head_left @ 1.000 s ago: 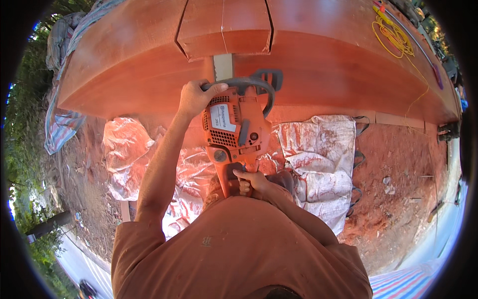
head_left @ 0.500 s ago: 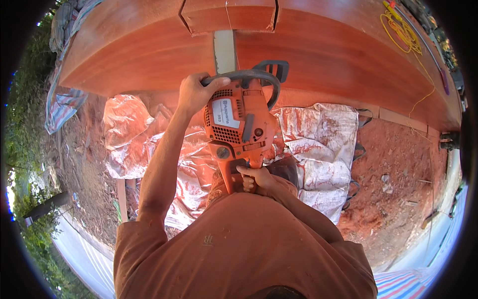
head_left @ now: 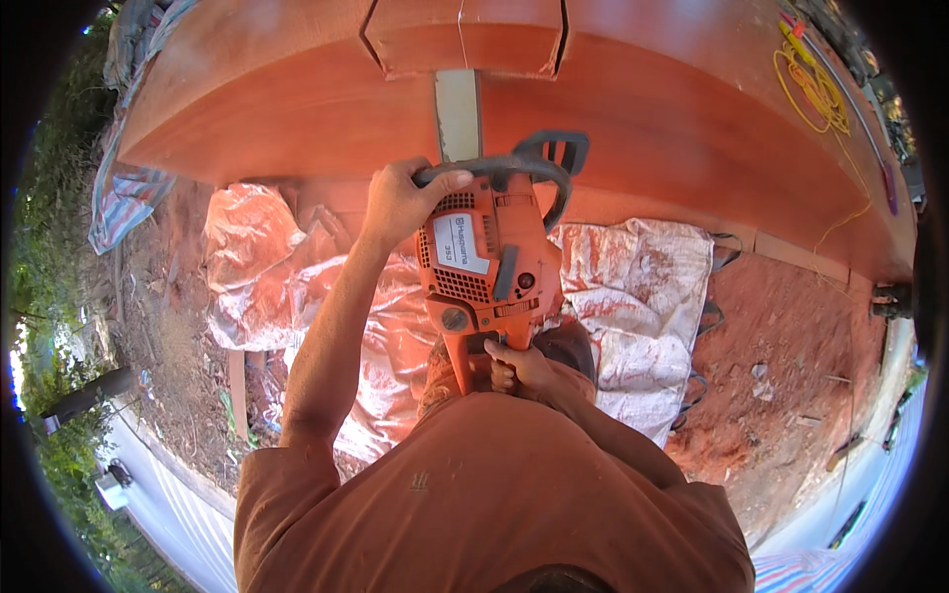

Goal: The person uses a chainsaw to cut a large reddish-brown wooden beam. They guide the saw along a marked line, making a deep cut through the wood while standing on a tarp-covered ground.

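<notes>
Now, from the head view, the chainsaw (head_left: 509, 232) sits squarely in front of the body, its guide bar (head_left: 458, 114) pointing straight away at the big reddish timber (head_left: 287, 114). Left hand (head_left: 398, 205) is wrapped around the left end of the front handle (head_left: 524, 165), thumb over the top; right hand (head_left: 519, 370) is clamped on the rear grip, fingers curled. The bar's far end vanishes at the lower edge of a raised block (head_left: 465, 47), between two dark slots, so its depth can't be told, nor whether the chain runs. Looks like a cutting step, bar at the wood! Next move, I'd judge, calls for both grips firm and the bar held in line.
</notes>
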The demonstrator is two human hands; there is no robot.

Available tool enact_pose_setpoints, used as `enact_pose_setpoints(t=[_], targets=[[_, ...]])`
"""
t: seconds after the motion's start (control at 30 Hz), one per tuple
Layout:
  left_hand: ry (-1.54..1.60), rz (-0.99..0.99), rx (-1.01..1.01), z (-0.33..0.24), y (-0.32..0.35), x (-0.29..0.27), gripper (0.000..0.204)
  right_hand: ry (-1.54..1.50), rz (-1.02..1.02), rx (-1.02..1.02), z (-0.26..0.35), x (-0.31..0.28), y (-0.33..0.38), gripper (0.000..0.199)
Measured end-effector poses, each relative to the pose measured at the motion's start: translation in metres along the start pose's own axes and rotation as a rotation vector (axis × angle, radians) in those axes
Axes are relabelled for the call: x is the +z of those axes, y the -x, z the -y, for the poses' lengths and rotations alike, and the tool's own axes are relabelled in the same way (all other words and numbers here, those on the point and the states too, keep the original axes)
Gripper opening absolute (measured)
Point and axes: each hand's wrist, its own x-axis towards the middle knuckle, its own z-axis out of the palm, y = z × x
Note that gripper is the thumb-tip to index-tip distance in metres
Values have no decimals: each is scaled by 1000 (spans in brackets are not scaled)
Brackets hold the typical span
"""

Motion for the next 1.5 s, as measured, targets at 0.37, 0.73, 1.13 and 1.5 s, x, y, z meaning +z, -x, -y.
enact_pose_setpoints(t=[0.37,0.73,1.13,1.5], targets=[[-34,16,53,-6,-64,5,64,42,79,31,55,-1,-32,42],[-45,-32,-2,-32,-52,32,66,111,74,5,78,-30,0,25],[-26,-103,-116,-53,8,58,69,197,80,90,76,-79,52,29],[-75,-95,-53,-43,-45,43,72,215,-36,108,113,-48,25,28]])
